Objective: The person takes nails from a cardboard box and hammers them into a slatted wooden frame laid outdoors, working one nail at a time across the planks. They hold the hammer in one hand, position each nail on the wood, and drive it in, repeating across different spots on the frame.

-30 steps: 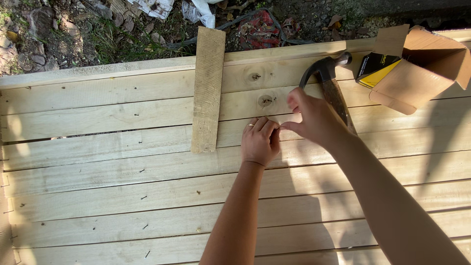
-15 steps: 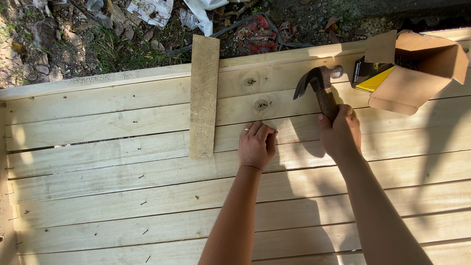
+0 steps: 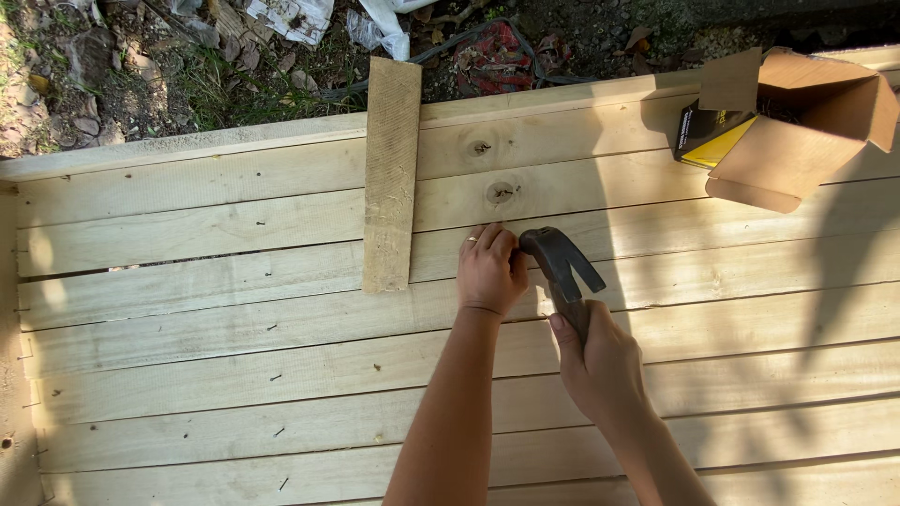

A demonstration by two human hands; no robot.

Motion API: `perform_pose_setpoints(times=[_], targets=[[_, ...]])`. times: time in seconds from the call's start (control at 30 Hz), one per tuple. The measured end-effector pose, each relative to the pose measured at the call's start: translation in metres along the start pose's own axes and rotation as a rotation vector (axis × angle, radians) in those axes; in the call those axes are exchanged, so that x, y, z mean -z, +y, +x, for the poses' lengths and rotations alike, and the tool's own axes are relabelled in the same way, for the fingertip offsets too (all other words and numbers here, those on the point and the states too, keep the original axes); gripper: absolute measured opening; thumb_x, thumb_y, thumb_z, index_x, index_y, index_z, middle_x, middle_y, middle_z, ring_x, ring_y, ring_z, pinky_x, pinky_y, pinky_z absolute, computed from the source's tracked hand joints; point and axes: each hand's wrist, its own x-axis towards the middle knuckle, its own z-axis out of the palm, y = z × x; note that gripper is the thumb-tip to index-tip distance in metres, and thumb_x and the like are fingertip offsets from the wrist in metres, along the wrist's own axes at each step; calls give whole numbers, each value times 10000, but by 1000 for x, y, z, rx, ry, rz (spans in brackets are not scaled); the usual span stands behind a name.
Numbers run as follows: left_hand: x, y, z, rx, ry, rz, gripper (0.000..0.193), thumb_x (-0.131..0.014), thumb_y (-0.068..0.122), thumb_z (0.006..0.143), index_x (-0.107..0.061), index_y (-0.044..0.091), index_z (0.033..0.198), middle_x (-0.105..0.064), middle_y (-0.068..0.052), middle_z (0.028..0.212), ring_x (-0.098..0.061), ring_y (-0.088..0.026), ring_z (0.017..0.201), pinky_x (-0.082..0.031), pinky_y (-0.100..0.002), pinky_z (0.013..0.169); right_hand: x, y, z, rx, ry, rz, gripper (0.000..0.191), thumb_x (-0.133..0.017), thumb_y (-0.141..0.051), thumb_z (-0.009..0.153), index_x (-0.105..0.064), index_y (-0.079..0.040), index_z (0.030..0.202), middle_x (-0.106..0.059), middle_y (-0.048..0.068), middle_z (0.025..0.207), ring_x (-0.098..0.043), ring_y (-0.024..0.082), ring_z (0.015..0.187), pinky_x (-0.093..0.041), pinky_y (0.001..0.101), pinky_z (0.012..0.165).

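Observation:
My left hand (image 3: 489,270) rests on a pale wooden plank (image 3: 281,323), its fingers pinched together at the plank's seam; what they pinch is hidden. My right hand (image 3: 600,365) is closed around the handle of a dark claw hammer (image 3: 561,267). The hammer's head sits right beside my left fingertips. A short rough board (image 3: 391,173) lies crosswise on the planks, just left of my left hand.
The planks form a wide wooden panel (image 3: 187,394) with several nail heads showing. An open cardboard box (image 3: 797,131) holding a black and yellow carton (image 3: 703,136) lies at the upper right. Beyond the panel's far edge is ground with stones, grass and litter (image 3: 291,19).
My right hand has swung the hammer down from its raised position near the box to beside my left fingertips. My left hand stayed in place.

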Motion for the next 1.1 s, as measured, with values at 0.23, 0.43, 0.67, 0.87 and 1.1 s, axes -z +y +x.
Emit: perform_pose_setpoints(times=[0.23,0.43,0.67,0.87,1.1], targets=[[0,0,4,-3,9,-9,129,-722,62,802,-601,103,789,-635,-56,871,-622,-308,900,-508,-424,819,-5,10,11,50,26,-6,325,-588,-346,1003,-602,-22,999,-679,160,672,-683,307,594,-523,437,565],[0,0,2,7,-22,-25,172,-759,124,835,-591,95,811,-624,-60,868,-616,-315,886,-500,-437,808,4,14,-1,90,146,180,330,-589,-331,990,-601,-5,1039,-676,150,675,-682,258,568,-530,395,552],[1,2,8,-18,-8,4,127,-724,116,848,-598,102,853,-629,-69,914,-614,-324,925,-499,-442,847,-6,16,6,6,126,182,345,-591,-362,987,-602,-21,936,-664,119,628,-664,216,542,-515,374,540],[11,9,5,111,-175,50,191,-665,148,870,-598,64,1028,-604,-116,1047,-582,-331,1010,-491,-463,886,1,24,2,-193,96,263,400,-563,-415,1002,-602,-29,903,-643,81,622,-634,174,505,-516,342,497],[27,26,-13,61,-107,254,451,-537,141,938,-560,72,1383,-543,-86,1435,-521,-315,1317,-422,-470,1095,15,14,-4,-236,46,261,401,-568,-432,967,-628,-39,911,-654,80,600,-651,180,466,-517,344,487]])
